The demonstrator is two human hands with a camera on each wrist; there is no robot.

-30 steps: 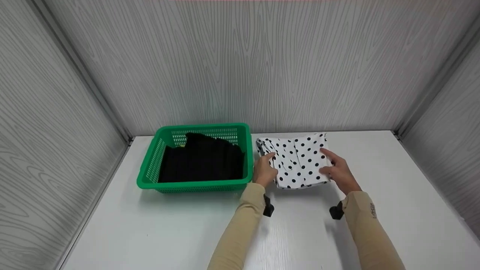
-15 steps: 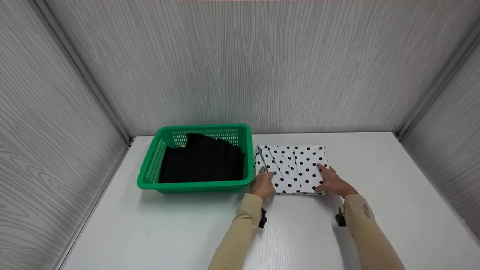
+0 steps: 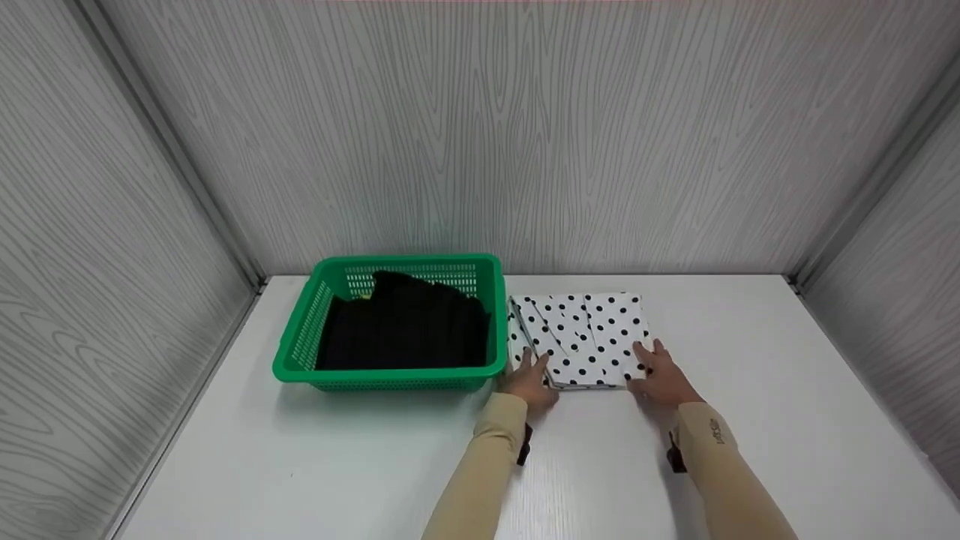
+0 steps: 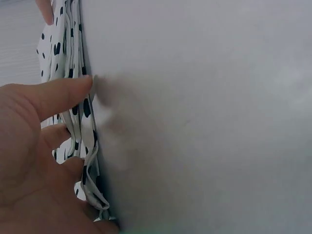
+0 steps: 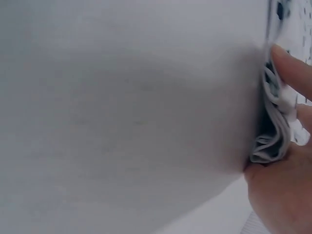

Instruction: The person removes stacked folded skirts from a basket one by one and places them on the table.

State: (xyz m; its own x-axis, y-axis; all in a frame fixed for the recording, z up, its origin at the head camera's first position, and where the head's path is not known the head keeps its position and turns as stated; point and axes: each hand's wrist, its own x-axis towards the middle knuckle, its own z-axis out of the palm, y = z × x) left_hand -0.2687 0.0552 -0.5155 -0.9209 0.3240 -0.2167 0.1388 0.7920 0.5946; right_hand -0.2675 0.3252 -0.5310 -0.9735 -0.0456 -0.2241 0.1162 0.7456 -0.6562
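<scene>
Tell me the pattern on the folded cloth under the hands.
White with black polka dots; the folded cloth shows best in the head view.

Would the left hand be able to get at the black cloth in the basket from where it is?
Probably yes. The left hand rests on the dotted cloth right beside the basket, which is open-topped, and the black cloth lies uncovered.

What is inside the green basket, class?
The green basket holds a crumpled black garment that fills most of it. A small yellow bit shows near the back wall. Whatever lies beneath the garment is covered.
</scene>
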